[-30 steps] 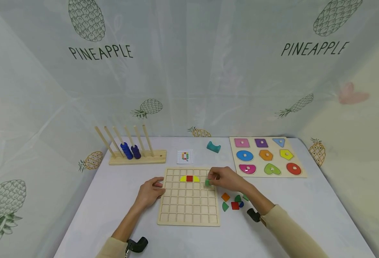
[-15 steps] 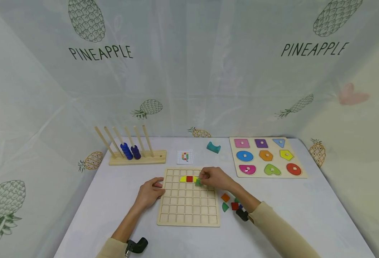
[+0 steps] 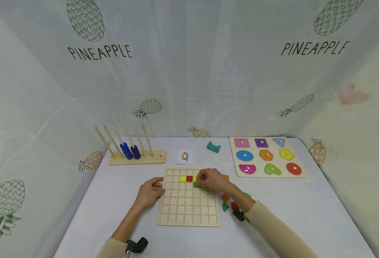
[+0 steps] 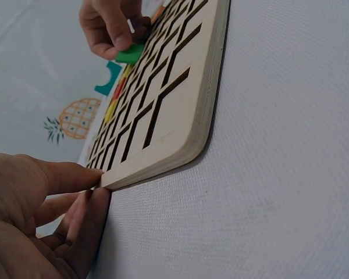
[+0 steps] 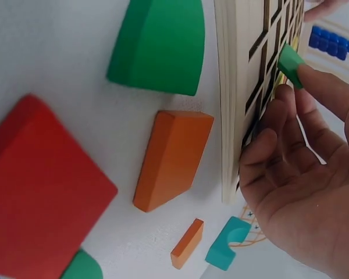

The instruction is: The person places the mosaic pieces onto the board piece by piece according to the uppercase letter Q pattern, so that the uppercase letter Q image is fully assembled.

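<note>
A wooden grid board (image 3: 189, 212) lies on the table. At its left edge my left hand (image 3: 149, 194) holds on, thumb and fingers at the rim in the left wrist view. Over the upper right cells, my right hand (image 3: 212, 179) pinches a small green wooden block (image 5: 290, 61) between thumb and fingers. The block is right at a cell below the inlaid row, which has a red square (image 3: 189, 178) and a yellow piece (image 3: 183, 178) to its left. The yellow piece on the red square's right is partly hidden by the right hand.
Loose pieces, among them an orange block (image 5: 174, 160), a red square block (image 5: 43, 192) and a green quarter-round piece (image 3: 225, 206), lie right of the board. Behind stand a pattern card (image 3: 185, 161), a peg stand (image 3: 137, 159), a teal arch (image 3: 213, 147) and a shape puzzle (image 3: 257, 173).
My right hand has carried the green block leftward over the board and lowered it to the cell below the right yellow piece. The left hand stays at the board's edge.
</note>
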Available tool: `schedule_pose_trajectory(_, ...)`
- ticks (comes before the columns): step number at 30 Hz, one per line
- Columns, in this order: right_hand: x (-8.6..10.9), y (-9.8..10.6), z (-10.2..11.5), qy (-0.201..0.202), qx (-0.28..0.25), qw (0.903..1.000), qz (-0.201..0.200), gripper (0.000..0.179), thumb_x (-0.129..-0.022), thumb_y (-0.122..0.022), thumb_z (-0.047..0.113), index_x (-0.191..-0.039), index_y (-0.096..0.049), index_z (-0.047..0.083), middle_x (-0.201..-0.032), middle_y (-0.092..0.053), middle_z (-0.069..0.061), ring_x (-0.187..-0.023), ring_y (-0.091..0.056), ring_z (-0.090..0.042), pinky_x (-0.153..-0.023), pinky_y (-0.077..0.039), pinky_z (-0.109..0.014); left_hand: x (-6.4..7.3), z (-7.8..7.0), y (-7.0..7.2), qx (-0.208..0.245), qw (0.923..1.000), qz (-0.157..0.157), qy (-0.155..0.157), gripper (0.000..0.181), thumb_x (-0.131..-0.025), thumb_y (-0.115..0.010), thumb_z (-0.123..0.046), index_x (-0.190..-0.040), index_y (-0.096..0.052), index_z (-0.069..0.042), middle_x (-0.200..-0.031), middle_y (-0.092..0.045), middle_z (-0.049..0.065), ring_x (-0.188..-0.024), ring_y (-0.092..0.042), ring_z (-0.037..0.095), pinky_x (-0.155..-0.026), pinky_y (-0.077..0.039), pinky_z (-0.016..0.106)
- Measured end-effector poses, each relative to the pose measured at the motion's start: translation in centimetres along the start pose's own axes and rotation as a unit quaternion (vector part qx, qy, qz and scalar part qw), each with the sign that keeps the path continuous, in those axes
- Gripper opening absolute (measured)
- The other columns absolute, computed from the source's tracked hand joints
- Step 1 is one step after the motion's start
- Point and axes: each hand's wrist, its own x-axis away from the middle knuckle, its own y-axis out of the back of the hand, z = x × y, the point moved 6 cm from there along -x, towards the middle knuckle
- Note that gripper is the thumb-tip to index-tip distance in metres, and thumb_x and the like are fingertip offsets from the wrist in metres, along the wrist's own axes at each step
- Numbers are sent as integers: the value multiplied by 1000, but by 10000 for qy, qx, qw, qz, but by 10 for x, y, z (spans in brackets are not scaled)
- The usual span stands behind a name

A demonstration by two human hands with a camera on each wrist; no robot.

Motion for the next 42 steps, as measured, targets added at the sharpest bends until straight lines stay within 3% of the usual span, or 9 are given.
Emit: schedule_pose_trajectory(42,1,-5,3,145,593,9979,-198,6,-92,-73,18,-87,-70,19,-77,-61,9,-73,-55,-12,-65,-49,-25,1,-1,0,101,9999,-13,-13,51,-83,-74,-5,-133,-63,-4,-101,-68,8,-86,-71,17,-62,-60,26)
